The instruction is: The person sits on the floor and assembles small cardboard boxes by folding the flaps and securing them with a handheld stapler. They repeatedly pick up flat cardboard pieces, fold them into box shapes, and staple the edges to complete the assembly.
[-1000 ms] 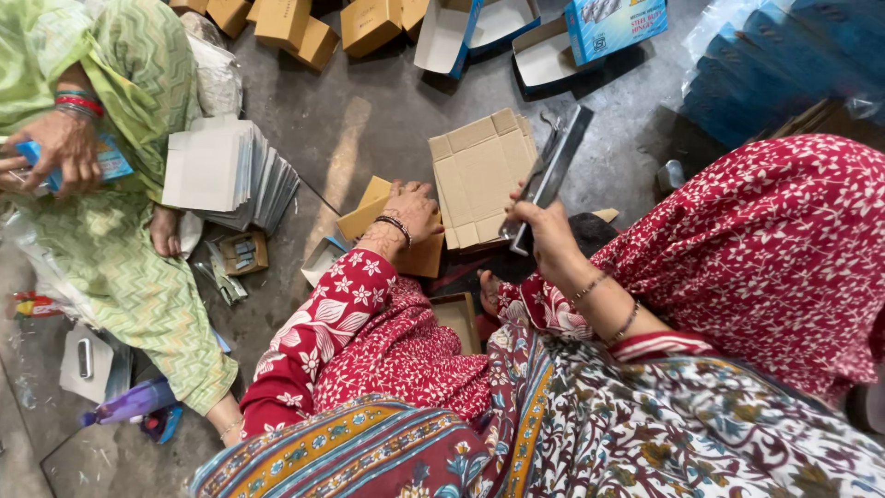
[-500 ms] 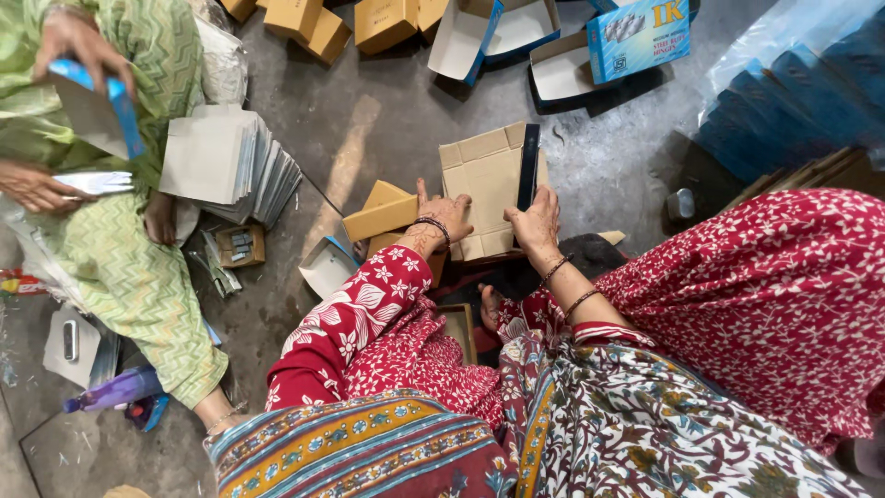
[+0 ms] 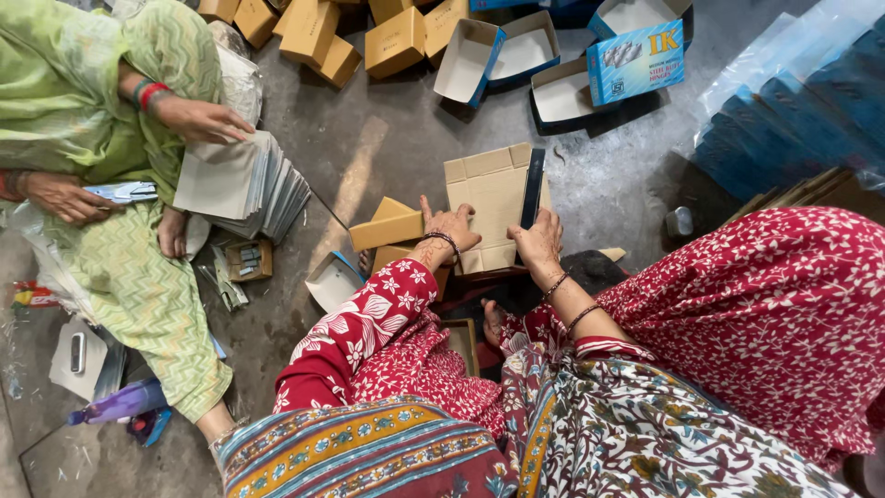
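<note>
A flat, unfolded brown cardboard box blank [image 3: 489, 194] lies on the grey floor in front of me. My left hand [image 3: 449, 228] presses flat on its lower left part, fingers spread. My right hand [image 3: 538, 242] rests on its right edge and grips a long dark flat strip [image 3: 532, 188] that lies upright along the blank. Folded brown boxes [image 3: 387, 228] sit just left of my left hand. My red flowered sleeves and patterned clothes fill the lower view.
A person in green sits at the left, one hand [image 3: 205, 120] on a stack of flat grey-white sheets [image 3: 244, 184]. Closed brown boxes [image 3: 396, 41] and open blue-and-white boxes [image 3: 521, 51] lie at the top. Blue wrapped bundles [image 3: 802, 111] stand at the right.
My hands pressed the cardboard blank down onto the floor and the dark strip now lies along its right side. The person at the left lowered one hand onto the sheet stack.
</note>
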